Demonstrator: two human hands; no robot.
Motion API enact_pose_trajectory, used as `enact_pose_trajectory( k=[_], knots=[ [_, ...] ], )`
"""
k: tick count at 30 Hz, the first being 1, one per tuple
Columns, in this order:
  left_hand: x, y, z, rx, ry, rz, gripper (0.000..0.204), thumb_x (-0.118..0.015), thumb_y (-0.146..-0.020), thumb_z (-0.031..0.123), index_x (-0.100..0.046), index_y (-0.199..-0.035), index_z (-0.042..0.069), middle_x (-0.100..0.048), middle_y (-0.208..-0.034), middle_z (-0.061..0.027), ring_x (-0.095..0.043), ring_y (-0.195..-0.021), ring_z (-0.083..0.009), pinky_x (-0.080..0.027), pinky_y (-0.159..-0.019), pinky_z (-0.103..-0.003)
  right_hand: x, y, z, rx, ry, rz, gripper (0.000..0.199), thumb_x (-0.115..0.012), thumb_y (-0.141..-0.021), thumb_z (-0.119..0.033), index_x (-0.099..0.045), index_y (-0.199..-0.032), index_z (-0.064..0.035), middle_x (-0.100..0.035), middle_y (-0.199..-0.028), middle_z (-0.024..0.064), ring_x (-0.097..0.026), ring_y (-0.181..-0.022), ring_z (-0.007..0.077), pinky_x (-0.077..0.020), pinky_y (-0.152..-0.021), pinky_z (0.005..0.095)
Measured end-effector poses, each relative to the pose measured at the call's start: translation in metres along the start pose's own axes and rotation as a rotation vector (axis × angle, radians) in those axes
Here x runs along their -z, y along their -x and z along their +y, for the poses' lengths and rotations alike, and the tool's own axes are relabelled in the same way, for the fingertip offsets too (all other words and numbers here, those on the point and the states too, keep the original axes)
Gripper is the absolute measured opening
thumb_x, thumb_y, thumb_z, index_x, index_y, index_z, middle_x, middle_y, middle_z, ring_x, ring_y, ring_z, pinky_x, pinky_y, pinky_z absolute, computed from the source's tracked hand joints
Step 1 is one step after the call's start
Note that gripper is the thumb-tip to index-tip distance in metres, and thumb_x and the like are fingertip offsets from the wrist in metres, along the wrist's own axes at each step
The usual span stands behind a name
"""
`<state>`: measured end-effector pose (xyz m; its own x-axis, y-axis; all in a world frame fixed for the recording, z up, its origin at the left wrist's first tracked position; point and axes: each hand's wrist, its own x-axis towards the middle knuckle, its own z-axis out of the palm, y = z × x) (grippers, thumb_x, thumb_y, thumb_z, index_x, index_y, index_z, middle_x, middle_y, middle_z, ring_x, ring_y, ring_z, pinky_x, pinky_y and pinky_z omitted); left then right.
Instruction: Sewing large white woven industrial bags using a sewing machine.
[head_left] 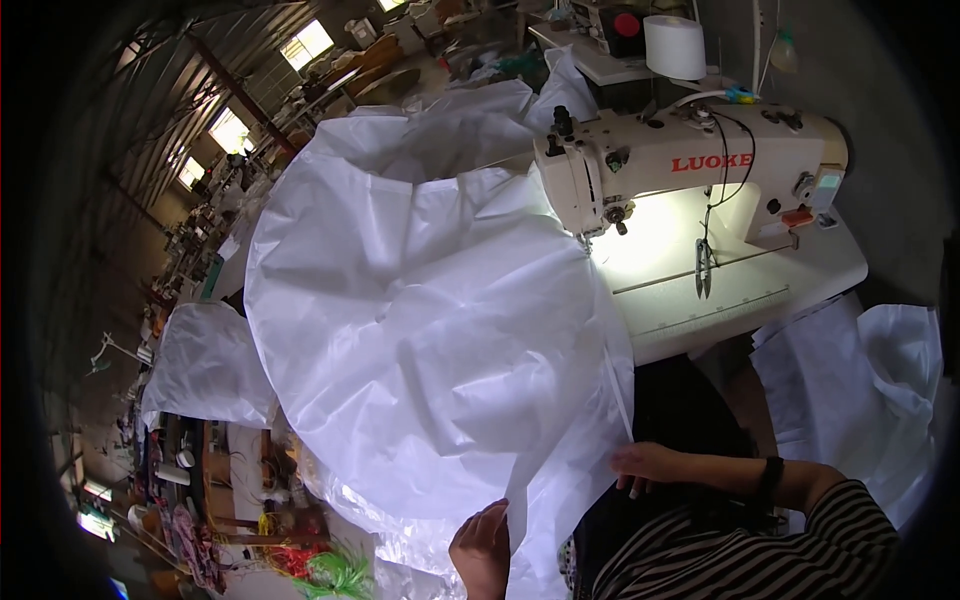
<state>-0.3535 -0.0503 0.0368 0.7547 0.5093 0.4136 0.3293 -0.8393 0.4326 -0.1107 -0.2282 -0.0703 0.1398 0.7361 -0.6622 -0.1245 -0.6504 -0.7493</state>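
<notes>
A large sheet of thin, shiny white fabric (420, 310) spreads from the sewing machine (700, 160) down to my lap. Part of its right edge lies under the machine's needle area, where the lamp is lit. At the bottom, my left hand (482, 548) has its fingers closed on a fold of the fabric. My right hand (648, 465) is up and to the right of it, its thumb and fingers pinching the sheet's right edge. Between the hands the edge runs in a long narrow fold. Some fingertips are hidden behind the cloth.
Small thread snips (703, 270) hang by a cord before the machine arm. A white thread cone (674, 48) stands behind it. More white fabric (850, 390) hangs at the right, and a white bundle (210, 365) lies at the left. Coloured cords (290, 550) lie at lower left.
</notes>
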Motion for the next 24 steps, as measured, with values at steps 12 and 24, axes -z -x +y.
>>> enact_pose_trajectory(
  k=[12, 24],
  knots=[
    [0.006, 0.000, 0.016, 0.041, 0.064, -0.031, 0.016, -0.066, -0.081, -0.002, -0.066, -0.095, 0.006, -0.071, -0.100, -0.0109, -0.068, -0.090, -0.0297, -0.056, -0.076, -0.038, -0.021, -0.016, -0.005, 0.498, -0.067, 0.311, 0.021, -0.067, -0.093, -0.025, -0.067, -0.101, -0.0065, -0.067, -0.101, 0.0052, -0.063, -0.085, 0.0151, -0.0501, -0.078, 0.0263],
    [0.011, 0.005, 0.030, 0.021, 0.074, -0.085, 0.013, -0.067, -0.082, -0.002, -0.066, -0.095, 0.004, -0.071, -0.100, -0.0112, -0.068, -0.090, -0.0290, -0.056, -0.076, -0.038, -0.005, -0.011, -0.006, -0.018, -0.743, 0.267, 0.065, -0.066, -0.093, -0.019, -0.030, -0.145, -0.0034, -0.063, -0.101, 0.0103, -0.064, -0.077, 0.0177, -0.0600, -0.063, 0.0416]
  ],
)
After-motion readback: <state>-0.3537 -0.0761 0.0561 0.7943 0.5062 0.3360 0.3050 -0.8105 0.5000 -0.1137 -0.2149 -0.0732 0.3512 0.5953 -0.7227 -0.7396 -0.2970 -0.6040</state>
